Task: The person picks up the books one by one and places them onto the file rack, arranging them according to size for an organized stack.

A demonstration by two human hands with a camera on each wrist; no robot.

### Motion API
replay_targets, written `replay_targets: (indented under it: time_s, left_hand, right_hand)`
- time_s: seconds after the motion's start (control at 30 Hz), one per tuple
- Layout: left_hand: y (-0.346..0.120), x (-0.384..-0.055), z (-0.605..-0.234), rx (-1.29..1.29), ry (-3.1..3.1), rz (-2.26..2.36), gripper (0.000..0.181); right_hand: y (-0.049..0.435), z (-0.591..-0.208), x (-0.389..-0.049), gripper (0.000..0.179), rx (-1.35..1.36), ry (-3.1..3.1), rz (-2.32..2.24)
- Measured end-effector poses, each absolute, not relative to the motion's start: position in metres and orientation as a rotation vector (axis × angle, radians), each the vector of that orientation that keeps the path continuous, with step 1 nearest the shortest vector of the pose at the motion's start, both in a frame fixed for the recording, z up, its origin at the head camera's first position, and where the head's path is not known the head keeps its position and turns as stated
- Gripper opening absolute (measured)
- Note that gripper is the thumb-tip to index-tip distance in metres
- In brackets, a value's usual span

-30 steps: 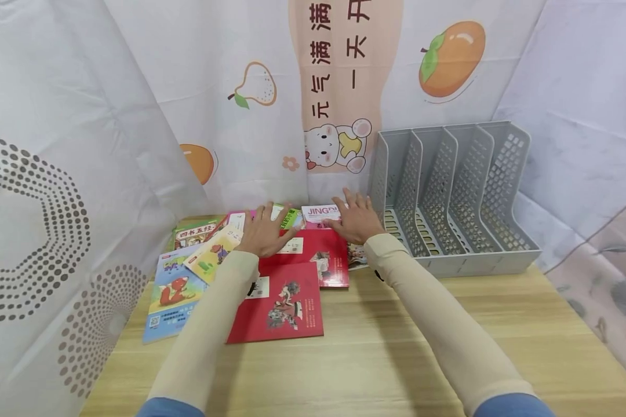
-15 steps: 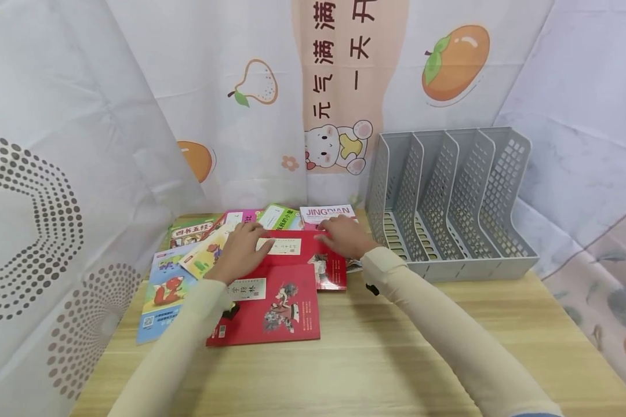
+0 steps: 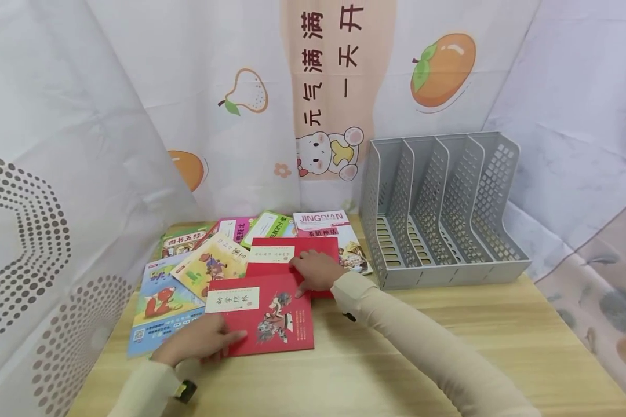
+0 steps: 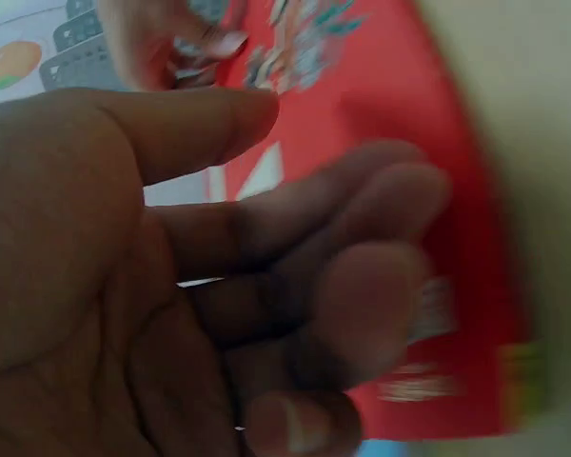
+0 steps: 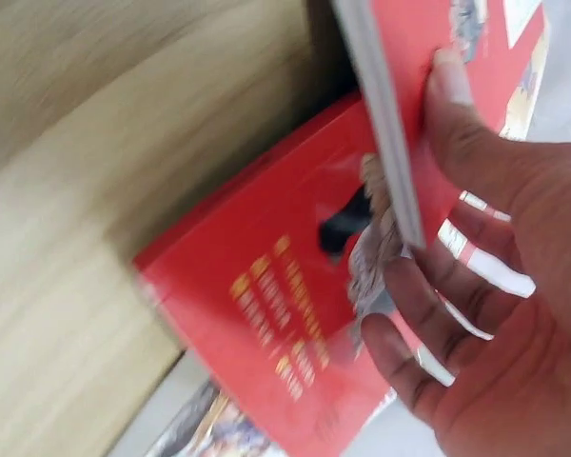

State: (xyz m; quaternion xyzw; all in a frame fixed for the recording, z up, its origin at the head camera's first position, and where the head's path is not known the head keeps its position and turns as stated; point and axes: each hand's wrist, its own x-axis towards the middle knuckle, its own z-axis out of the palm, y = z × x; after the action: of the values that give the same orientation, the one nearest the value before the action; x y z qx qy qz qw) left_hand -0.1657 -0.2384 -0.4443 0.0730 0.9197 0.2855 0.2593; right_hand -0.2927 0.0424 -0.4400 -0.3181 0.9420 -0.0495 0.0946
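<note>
Right-hand fingers (image 5: 428,309): curled at the far right corner of the front red book (image 3: 261,318), pinching its edge; thumb (image 5: 471,143) on the cover, remaining fingers past the edge toward the underside.
Left-hand fingers (image 4: 362,305): loosely curved, with a gap to the thumb, gripping nothing; located at the near left corner of the front red book, red cover behind them in the left wrist view. Contact with the cover cannot be told.
Front red book: cover up, between both sets of fingers; overlaps the near part of the rear red book (image 3: 268,269).
Yellow book (image 3: 211,263): left of the rear red book, partly over the blue book (image 3: 162,304).
Grey rack (image 3: 454,273): on the table (image 3: 344,376), right of the books, four compartments.
</note>
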Motion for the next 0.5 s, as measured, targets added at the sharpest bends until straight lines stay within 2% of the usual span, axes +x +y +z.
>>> replay_targets:
  time_s: [0.17, 0.33, 0.5]
  left_hand:
    - [-0.255, -0.147, -0.459, 0.14, 2.362, 0.915, 0.05]
    - [-0.257, -0.147, -0.466, 0.114, 2.382, 0.952, 0.049]
    - [-0.256, -0.146, -0.469, 0.085, 2.468, 0.879, 0.048]
  right_hand:
    - [0.031, -0.44, -0.294, 0.061, -0.857, 2.739, -0.191]
    - [0.032, -0.439, -0.301, 0.036, -0.828, 2.623, -0.195]
    - [0.039, -0.437, -0.305, 0.033, -0.826, 2.366, -0.356]
